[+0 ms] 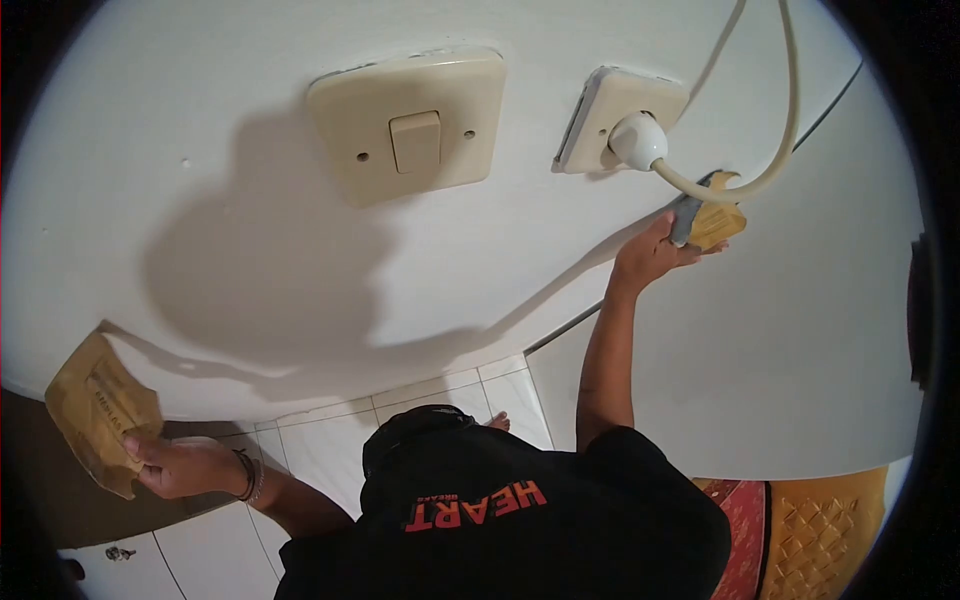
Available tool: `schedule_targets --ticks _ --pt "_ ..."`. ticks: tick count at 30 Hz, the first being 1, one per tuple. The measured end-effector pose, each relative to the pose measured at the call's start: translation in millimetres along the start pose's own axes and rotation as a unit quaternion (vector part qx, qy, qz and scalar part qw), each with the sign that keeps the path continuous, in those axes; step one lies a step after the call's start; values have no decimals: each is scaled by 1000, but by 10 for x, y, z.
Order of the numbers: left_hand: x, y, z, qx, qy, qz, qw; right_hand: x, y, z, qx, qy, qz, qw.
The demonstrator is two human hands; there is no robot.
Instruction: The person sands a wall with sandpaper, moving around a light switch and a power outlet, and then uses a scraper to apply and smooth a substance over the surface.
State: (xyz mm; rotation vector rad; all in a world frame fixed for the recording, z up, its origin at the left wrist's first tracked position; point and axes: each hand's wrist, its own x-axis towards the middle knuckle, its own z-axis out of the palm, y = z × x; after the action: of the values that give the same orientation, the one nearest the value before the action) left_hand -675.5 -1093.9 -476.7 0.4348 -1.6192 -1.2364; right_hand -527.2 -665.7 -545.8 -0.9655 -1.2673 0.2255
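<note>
On the left, my left hand [180, 467] pinches the lower edge of a torn brown sheet of sandpaper [100, 405] with printing on its back. That sheet is held out in front of the white wall [300, 240]. My right hand [648, 258] is stretched up to the right, gripping a smaller folded piece of sandpaper [718, 225] that shows a grey face and a brown printed back. It is just below the wall socket [640, 100], where the plug's cable [720, 196] passes across its top.
A cream light switch [415, 140] is fixed on the wall, left of the socket. In the socket sits a white plug [637, 142]. A large pale grey panel [760, 340] fills the right side. Below are white floor tiles [330, 450] and a red and orange textile [820, 530].
</note>
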Motion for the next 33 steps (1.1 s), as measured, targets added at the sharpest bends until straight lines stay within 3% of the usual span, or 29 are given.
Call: schedule_targets --ticks 2,4,6,7,9,10,11,12,14,15,16,18,20,21,24,25,27,29,31,33 --pt "-151 -28 -2 -284 -157 7 946 -141 -107 -20 -9 -30 -41 999" --pt "-476 -177 68 -389 -281 -74 874 -545 -93 -122 35 -110 -47 992" --pt "-762 -27 105 -300 -359 -124 875 -890 -95 -283 32 -215 -92 972" --pt "-708 -87 139 -317 -368 -83 870 -838 -96 -268 38 -218 -91 971" --pt "-532 -197 122 -329 -375 -39 866 -542 -59 -264 175 -186 -54 965" --pt "-443 -208 56 -447 -392 -109 797 -373 134 -228 91 -141 8 986" --pt "-379 -186 19 -557 -399 -176 707 -144 -11 -297 86 -154 120 977" --pt "-357 -128 26 -557 -399 -172 707 54 -178 -274 154 -68 17 986" --pt "-420 95 119 -372 -640 -6 672 249 -313 -329 140 -87 -50 985" --pt "-661 440 240 -284 -498 -30 819 229 -303 -304 142 -85 -53 985" --pt "-752 428 358 -247 -432 -87 863 164 -278 -262 103 -74 -91 988" --pt "-760 389 453 -238 -357 -75 900 201 -257 -194 65 -58 -129 988" --pt "-652 420 484 -220 -307 -45 925 380 -233 -198 137 -50 -30 989" --pt "-591 414 466 -202 -254 -16 946 474 -236 -221 39 -38 -75 996" --pt "-591 331 483 -146 -221 6 964 412 -295 -120 82 -107 -80 988" --pt "-652 260 506 -147 -218 5 965 205 -405 -116 77 -134 -96 983" --pt "-765 90 548 -150 -130 57 979 -379 -358 -103 86 -183 -111 973" --pt "-677 3 570 -113 -116 71 984 -913 -483 -175 102 -224 -128 961" --pt "-591 -36 558 -70 -99 81 989 -754 -447 -129 97 -214 -122 964" --pt "-453 49 597 -133 -81 22 988 -389 -521 -92 125 -182 -67 973"
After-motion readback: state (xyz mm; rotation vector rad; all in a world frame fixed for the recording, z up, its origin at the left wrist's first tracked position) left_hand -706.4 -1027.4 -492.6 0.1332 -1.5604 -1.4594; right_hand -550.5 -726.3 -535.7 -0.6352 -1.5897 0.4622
